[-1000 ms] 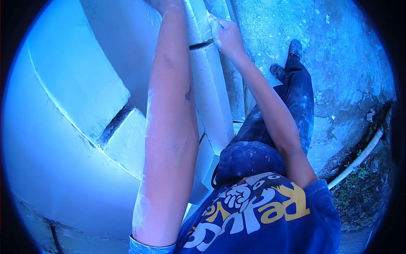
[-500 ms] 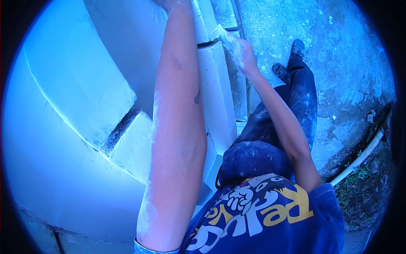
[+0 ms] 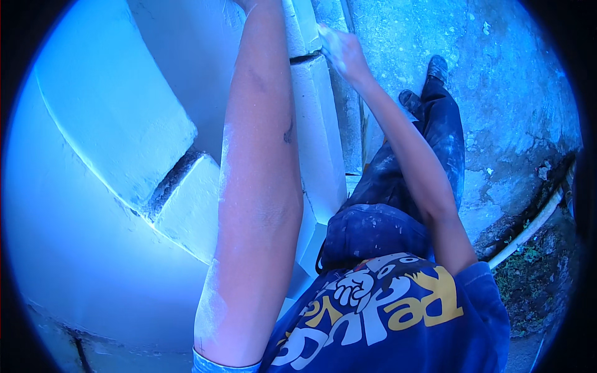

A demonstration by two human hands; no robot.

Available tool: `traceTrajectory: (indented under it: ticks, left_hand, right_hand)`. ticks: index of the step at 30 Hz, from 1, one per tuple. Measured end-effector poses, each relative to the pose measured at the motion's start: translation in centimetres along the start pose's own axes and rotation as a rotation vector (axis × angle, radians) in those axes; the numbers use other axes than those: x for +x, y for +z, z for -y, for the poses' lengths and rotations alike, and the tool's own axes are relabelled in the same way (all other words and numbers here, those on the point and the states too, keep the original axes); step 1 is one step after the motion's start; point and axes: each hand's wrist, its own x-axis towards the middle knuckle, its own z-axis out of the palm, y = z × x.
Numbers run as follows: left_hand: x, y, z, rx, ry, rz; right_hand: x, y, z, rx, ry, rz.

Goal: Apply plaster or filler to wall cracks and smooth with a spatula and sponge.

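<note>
My right hand is at the edge of a pale, smooth-faced block, beside a dark gap. Its fingers are closed and dusted with white; what they hold, if anything, cannot be made out. My left arm reaches up along the pale surface, and only the wrist end of my left hand shows at the upper rim. Its fingers are out of the picture. Below the gap, a long white block continues toward me.
To the left, a large pale stepped structure has a dark gap across its ledge. My shoes stand on a stained concrete floor at right. A pale pipe lies near dark soil with small plants.
My right hand has shifted slightly up and left along the block edge. The pale thing seen at its fingers earlier is now hard to make out. My left arm stays nearly in place.
</note>
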Motion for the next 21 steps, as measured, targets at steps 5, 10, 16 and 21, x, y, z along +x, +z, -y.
traceTrajectory:
  ticks: [5,10,16,21]
  left_hand:
    - [0.1,-0.5,0.5,0.011,-0.028,0.041]
    - [-0.1,0.4,-0.1,-0.089,-0.118,-0.036]
    - [-0.6,-0.5,0.7,-0.045,-0.096,0.035]
    - [-0.4,-0.4,0.1,-0.038,-0.111,0.033]
  right_hand:
    - [-1.7,1.0,1.0,0.053,-0.006,-0.013]
    - [1.0,-0.3,0.3,-0.123,0.000,0.024]
    - [-2.0,0.5,-0.6,-0.218,0.001,-0.081]
    - [-2.4,2.6,0.5,-0.692,-0.173,-0.285]
